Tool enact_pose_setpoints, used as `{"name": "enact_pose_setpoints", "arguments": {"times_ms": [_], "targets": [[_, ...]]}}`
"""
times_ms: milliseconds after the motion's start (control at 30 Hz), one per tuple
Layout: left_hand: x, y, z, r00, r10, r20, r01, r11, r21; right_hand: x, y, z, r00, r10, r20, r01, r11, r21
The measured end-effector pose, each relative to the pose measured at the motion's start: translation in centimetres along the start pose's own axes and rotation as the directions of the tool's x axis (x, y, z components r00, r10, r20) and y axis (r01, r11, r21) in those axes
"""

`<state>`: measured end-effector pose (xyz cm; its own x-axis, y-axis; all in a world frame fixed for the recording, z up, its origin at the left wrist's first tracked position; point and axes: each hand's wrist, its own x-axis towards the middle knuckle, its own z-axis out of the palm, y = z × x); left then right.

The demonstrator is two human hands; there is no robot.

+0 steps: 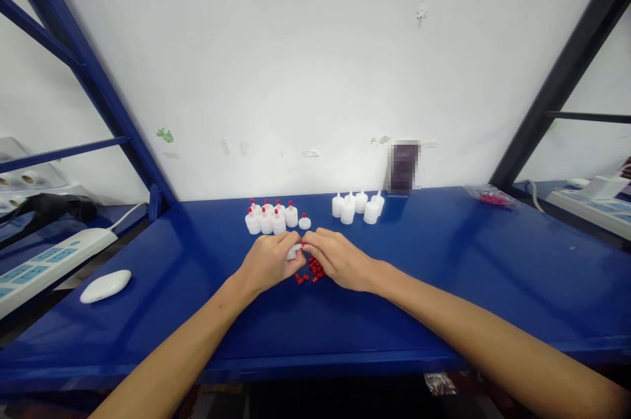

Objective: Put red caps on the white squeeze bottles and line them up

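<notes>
My left hand (273, 260) is closed around a small white bottle (292, 252), its nozzle tilted toward the right. At that nozzle tip, the fingers of my right hand (340, 258) pinch a small red cap (303, 245). Below the fingers lies a pile of loose red caps (316, 268) on the blue table. Just behind my left hand stand several white bottles with red tips (266, 221), and next to them a low white cap piece with a red tip (304, 221). Farther right are several white bottles with bare nozzles (348, 210).
The blue table (409, 314) runs back to a white wall. A pixelated dark object (404, 168) leans there. At the right back lies a clear bag with red pieces (490, 197). To the left are a white oval case (105, 286) and a power strip (49, 264). Metal posts frame both sides.
</notes>
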<state>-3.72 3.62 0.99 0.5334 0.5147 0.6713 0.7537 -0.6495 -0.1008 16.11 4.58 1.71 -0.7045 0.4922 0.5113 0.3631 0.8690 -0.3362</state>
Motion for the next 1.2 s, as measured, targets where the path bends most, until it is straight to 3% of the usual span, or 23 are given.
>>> {"name": "enact_pose_setpoints", "arguments": {"times_ms": [133, 267, 367, 467, 533, 667, 800, 933, 1033, 1200], "targets": [[0.5, -0.3, 0.3, 0.995, -0.104, -0.004, 0.103, 0.992, -0.074, 0.7, 0.6, -0.4, 0.994, 0.078, -0.075, -0.069, 0.991, 0.119], [0.1, -0.8, 0.5, 0.972, -0.212, 0.106, 0.223, 0.969, -0.108, 2.5, 2.1, -2.2, 0.990, 0.144, 0.000, -0.143, 0.978, 0.155], [-0.3, -1.7, 0.4, 0.954, -0.265, 0.143, 0.278, 0.957, -0.083, 5.0, 3.8, -3.9, 0.968, 0.248, 0.021, -0.249, 0.968, 0.026], [-0.3, -2.4, 0.2, 0.948, -0.280, 0.149, 0.296, 0.950, -0.099, 7.4, 4.8, -4.5, 0.944, 0.318, 0.086, -0.288, 0.923, -0.254], [-0.3, -2.7, 0.1, 0.950, -0.273, 0.153, 0.290, 0.952, -0.096, 8.4, 5.0, -4.1, 0.926, 0.346, 0.150, -0.271, 0.888, -0.371], [-0.2, -2.9, 0.0, 0.945, -0.261, 0.195, 0.286, 0.952, -0.109, 9.2, 5.0, -2.5, 0.902, 0.382, 0.203, -0.271, 0.864, -0.424], [-0.3, -3.2, -0.2, 0.936, -0.288, 0.203, 0.313, 0.944, -0.101, 9.2, 5.5, -1.5, 0.883, 0.420, 0.210, -0.303, 0.851, -0.429], [-0.4, -3.3, -0.3, 0.930, -0.292, 0.223, 0.323, 0.939, -0.119, 7.9, 5.7, -1.8, 0.882, 0.427, 0.199, -0.328, 0.861, -0.389], [-0.3, -3.2, -0.3, 0.932, -0.261, 0.252, 0.303, 0.941, -0.148, 5.7, 5.1, -2.3, 0.897, 0.410, 0.167, -0.339, 0.879, -0.336], [-0.3, -3.1, -0.2, 0.930, -0.227, 0.288, 0.285, 0.942, -0.177, 2.5, 3.6, -2.4, 0.957, 0.263, 0.121, -0.253, 0.963, -0.090]]}}
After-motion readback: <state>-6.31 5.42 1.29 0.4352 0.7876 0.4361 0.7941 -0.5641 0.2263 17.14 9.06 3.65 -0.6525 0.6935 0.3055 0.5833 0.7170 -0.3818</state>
